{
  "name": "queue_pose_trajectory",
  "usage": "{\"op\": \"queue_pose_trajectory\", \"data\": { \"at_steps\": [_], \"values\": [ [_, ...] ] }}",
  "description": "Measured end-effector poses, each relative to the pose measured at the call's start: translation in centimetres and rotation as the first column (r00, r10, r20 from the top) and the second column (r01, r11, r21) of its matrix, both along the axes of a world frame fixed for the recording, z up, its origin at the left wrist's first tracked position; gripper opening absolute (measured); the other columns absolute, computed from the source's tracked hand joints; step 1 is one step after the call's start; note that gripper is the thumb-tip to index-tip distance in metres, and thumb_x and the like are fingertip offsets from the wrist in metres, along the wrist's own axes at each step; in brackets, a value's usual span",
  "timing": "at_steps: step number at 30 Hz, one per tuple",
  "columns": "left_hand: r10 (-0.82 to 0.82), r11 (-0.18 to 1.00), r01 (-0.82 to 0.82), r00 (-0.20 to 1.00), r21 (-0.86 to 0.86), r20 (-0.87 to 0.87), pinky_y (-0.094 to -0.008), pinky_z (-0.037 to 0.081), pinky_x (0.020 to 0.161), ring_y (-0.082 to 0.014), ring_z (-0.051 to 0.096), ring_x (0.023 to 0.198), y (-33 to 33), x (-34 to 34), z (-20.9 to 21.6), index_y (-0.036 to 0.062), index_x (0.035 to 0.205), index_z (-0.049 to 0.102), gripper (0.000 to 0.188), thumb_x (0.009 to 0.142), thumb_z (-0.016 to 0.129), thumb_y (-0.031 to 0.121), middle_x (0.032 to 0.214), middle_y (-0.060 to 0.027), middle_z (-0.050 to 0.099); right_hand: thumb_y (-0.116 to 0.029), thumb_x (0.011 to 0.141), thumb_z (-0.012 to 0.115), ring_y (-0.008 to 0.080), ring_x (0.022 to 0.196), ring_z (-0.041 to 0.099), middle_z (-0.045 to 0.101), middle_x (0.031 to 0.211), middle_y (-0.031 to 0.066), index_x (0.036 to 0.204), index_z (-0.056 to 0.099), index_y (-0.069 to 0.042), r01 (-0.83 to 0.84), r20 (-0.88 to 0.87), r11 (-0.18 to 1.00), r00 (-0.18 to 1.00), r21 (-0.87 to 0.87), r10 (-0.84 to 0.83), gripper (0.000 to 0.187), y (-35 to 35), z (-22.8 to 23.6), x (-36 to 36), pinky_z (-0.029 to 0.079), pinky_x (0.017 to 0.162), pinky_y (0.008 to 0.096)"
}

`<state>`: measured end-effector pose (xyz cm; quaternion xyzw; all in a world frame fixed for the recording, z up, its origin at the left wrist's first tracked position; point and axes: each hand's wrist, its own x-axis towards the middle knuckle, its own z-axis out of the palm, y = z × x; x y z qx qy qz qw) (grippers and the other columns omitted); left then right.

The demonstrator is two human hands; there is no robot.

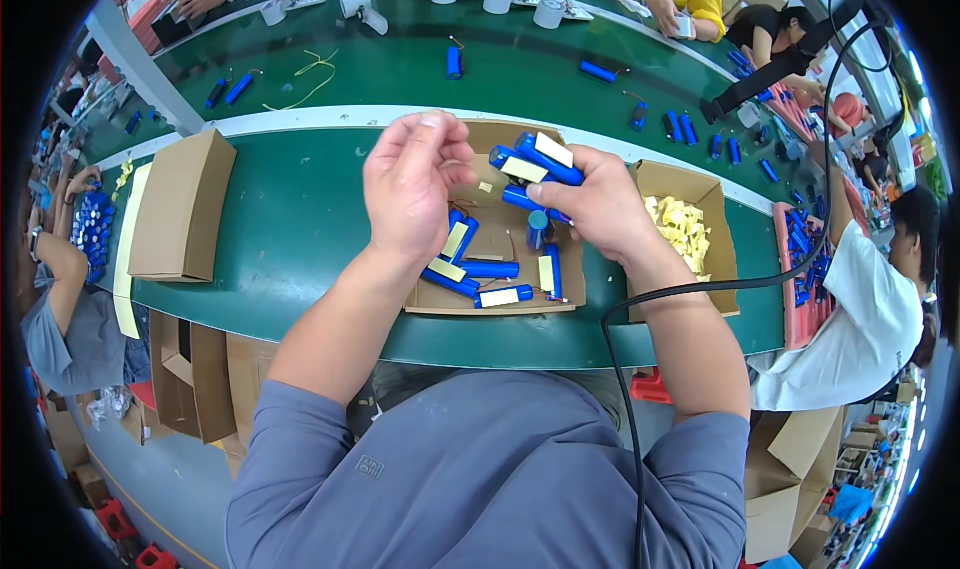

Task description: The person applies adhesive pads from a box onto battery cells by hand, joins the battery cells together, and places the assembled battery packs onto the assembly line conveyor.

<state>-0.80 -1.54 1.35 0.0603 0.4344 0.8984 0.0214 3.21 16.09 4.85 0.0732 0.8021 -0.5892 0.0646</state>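
Over an open cardboard box (492, 310), my right hand (612, 209) grips several blue cylindrical batteries (556, 172), some bearing pale yellow stickers. My left hand (412, 184) is raised beside them above the box's left side, its fingers curled and thumb pressed close to them. Whatever sits in that pinch, if anything, is hidden. Inside the box lie more blue batteries (490, 269) with thin wires, several with yellow stickers. One battery (537, 229) shows its round end below my right hand.
To the right, another box (725, 259) holds yellow paper pieces (680, 231). A closed carton (180, 209) sits left on the green table. A black cable (720, 285) crosses my right forearm. Batteries lie on the far green belt (400, 69). Co-workers sit on both sides and opposite.
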Motion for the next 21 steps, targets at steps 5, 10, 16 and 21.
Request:
{"op": "queue_pose_trajectory", "data": {
  "at_steps": [5,10,16,21],
  "values": [
    [-0.16,0.966,0.188,0.974,-0.179,0.159,-0.0304,0.046,0.07,-0.0146,0.055,0.084,0.5,0.7,0.3,0.0039,0.1,0.054,0.023,0.089,0.056,0.023,0.095,-0.0053,0.057,-0.005,0.077,0.068,0.0047,0.049,0.048,0.058,0.068,0.0011,0.097,0.061,-0.001,0.11,-0.003,0.973,0.994,-0.203,-0.113,0.021,-0.6,-0.6,-0.1,0.036,0.037,0.021],
    [-0.357,0.928,0.372,0.89,0.0,0.283,-0.0353,0.045,0.078,-0.018,0.056,0.094,0.2,0.6,-0.2,0.0039,0.111,0.05,0.036,0.089,0.056,0.032,0.1,-0.0062,0.058,-0.005,0.079,0.067,0.0051,0.05,0.05,0.057,0.068,0.0007,0.094,0.058,-0.002,0.145,-0.111,0.908,0.973,-0.394,-0.203,0.017,-1.7,-0.2,-0.4,0.039,0.037,0.0188],
    [-0.399,0.911,0.388,0.915,-0.141,-0.056,-0.0338,0.044,0.087,-0.0162,0.053,0.1,1.1,1.4,-0.4,0.0038,0.119,0.046,0.052,0.08,0.07,0.028,0.108,-0.0064,0.056,-0.007,0.077,0.066,0.0105,0.061,0.059,0.062,0.074,0.0037,0.091,0.06,-0.002,0.077,-0.274,0.851,0.928,-0.52,-0.251,0.016,-3.9,-0.1,-1.1,0.048,0.049,0.0261],
    [-0.236,0.926,0.228,0.972,-0.301,0.009,-0.0273,0.046,0.082,-0.0145,0.057,0.092,0.6,1.0,-1.3,0.003,0.118,0.048,0.041,0.08,0.063,0.008,0.106,-0.0064,0.057,-0.007,0.074,0.066,0.0101,0.073,0.059,0.063,0.081,0.0075,0.093,0.06,0.001,0.094,-0.276,0.938,0.941,-0.334,-0.193,0.021,-3.4,3.4,0.5,0.05,0.062,0.0282]
  ]
}}
